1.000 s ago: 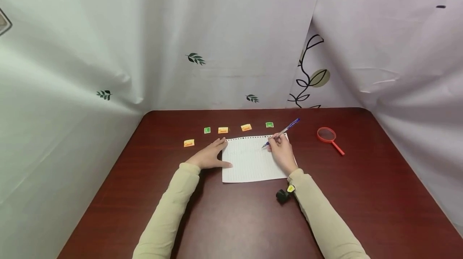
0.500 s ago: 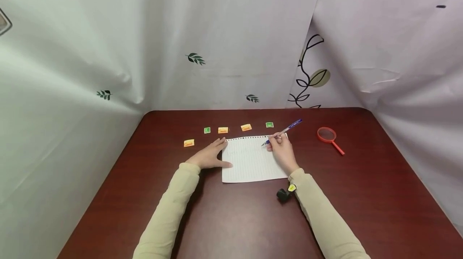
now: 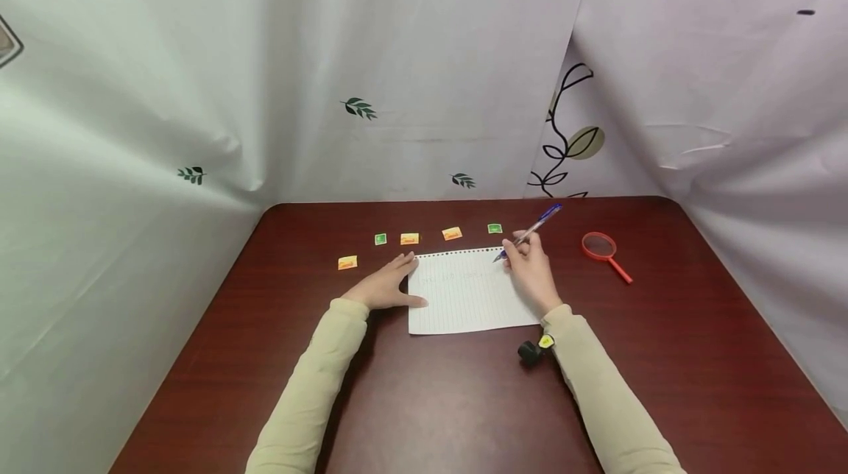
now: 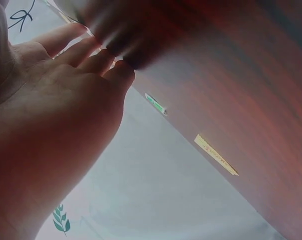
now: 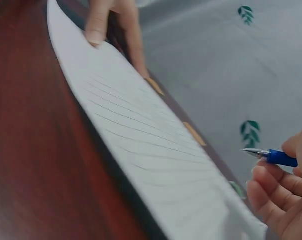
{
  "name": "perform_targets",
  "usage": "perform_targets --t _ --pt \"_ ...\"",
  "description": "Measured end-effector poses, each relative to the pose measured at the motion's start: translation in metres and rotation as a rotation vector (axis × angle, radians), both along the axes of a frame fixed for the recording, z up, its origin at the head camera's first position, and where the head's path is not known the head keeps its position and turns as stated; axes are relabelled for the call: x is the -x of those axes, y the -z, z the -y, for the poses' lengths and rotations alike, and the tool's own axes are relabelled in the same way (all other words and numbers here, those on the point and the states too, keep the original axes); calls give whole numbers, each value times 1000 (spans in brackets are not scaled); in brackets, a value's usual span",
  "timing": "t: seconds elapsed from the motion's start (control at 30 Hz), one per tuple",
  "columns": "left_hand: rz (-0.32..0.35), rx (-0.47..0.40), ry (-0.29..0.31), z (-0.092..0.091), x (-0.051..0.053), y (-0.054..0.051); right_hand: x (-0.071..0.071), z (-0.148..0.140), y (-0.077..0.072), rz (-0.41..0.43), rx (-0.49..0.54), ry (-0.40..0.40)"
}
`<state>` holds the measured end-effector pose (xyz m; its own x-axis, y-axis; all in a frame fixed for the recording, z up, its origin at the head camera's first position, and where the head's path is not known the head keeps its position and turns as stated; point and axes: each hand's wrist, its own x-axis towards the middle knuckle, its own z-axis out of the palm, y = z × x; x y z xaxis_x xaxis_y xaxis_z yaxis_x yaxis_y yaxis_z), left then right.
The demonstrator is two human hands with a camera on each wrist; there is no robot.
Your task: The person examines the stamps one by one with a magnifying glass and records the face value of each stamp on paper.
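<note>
A sheet of lined paper with a punched top edge lies on the dark red table, faint writing along its upper part. My left hand rests spread on the sheet's left edge, the thumb on the paper; in the left wrist view its fingers are extended. My right hand pinches a blue pen near its tip, over the sheet's upper right. In the right wrist view the tip of the pen shows raised off the paper.
Beyond the sheet lie several small yellow and green packets, such as a yellow one and a green one. A red magnifying glass lies to the right. White printed cloth hangs behind the table.
My right hand has moved right with the pen, lifting its tip off the paper. The left hand stays at the sheet's left edge.
</note>
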<state>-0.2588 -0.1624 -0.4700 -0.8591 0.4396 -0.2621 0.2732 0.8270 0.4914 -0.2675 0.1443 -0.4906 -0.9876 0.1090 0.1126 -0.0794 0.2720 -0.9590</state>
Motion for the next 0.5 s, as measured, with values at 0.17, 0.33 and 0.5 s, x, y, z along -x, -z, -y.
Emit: perform_targets --t 0.17,0.33,0.5 --pt "-8 1 -3 0 0 -1 2 -21 -15 -30 -107 18" --pt "-8 -4 1 0 0 -1 2 -41 -26 -2 -217 -36" --pt "-8 -4 9 -2 0 0 1 -56 -28 58 -326 -155"
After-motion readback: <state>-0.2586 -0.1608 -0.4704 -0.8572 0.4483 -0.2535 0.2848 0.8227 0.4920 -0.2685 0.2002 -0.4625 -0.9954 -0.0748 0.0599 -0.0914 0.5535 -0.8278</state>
